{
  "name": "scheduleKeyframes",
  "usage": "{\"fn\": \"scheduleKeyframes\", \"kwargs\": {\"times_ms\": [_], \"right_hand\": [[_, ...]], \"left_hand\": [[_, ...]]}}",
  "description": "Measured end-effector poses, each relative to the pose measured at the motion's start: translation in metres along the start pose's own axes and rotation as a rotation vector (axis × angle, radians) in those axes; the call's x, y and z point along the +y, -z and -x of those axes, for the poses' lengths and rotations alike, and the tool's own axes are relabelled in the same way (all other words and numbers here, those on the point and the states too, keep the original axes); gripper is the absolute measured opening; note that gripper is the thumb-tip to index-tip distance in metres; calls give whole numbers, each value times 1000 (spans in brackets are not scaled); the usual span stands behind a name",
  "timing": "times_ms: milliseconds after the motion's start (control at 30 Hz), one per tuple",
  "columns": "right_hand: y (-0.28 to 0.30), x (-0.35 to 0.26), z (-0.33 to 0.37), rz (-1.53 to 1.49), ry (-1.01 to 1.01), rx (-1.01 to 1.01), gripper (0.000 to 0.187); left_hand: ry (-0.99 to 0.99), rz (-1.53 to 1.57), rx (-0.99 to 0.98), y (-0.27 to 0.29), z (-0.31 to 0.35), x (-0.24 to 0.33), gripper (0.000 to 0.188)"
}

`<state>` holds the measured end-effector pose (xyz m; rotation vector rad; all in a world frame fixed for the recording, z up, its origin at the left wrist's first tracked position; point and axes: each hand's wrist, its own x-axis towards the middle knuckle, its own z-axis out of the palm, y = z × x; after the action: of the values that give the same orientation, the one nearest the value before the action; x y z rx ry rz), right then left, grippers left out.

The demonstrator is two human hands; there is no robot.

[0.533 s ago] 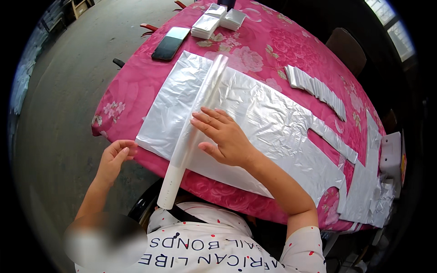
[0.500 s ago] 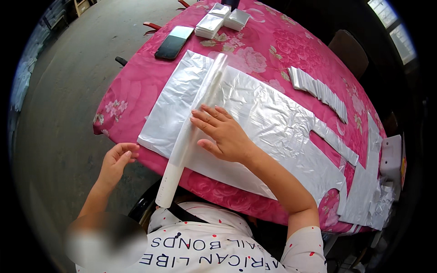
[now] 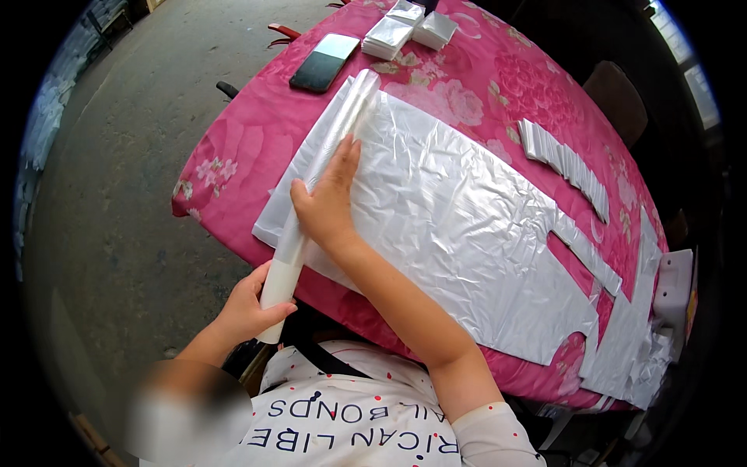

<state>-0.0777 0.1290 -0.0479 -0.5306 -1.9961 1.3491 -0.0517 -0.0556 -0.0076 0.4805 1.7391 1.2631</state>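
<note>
A white tube (image 3: 282,282) with clear film wound around it lies slantwise across a stack of flat, silvery plastic bags with cut-out handles (image 3: 459,210). My left hand (image 3: 253,306) is closed around the tube's near end, which juts past the table edge. Farther up the tube, my right hand (image 3: 331,194) grips it, thumb on the left side and fingers together along the right. A narrow strip of the bags shows to the left of the tube. Part of the tube is hidden under my right hand.
A phone (image 3: 325,64) lies beyond the tube on the pink flowered tablecloth (image 3: 233,148). Small folded packets (image 3: 387,37) are stacked at the far edge, with a row of more packets (image 3: 564,167) at right. A white plastic container (image 3: 672,288) stands by the right edge.
The tube has rolled left over the bags, narrowing the strip beside it. My left hand has moved onto its near end. My right hand has gone from lying spread to gripping the tube.
</note>
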Motion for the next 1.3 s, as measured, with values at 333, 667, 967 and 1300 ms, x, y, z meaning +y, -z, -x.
{"fn": "scheduleKeyframes", "kwargs": {"times_ms": [333,667,967,1300], "right_hand": [[119,-52,5,-963,-469,-31,63],[154,-44,66,-1116,-540,114,58],[150,-13,86,-812,-560,195,53],[283,45,9,-297,-474,241,29]], "left_hand": [[127,372,-378,-61,-17,40,56],[228,644,-853,-91,-27,22,66],[244,137,-408,-99,-33,8,52],[537,251,-624,-54,0,-27,75]]}}
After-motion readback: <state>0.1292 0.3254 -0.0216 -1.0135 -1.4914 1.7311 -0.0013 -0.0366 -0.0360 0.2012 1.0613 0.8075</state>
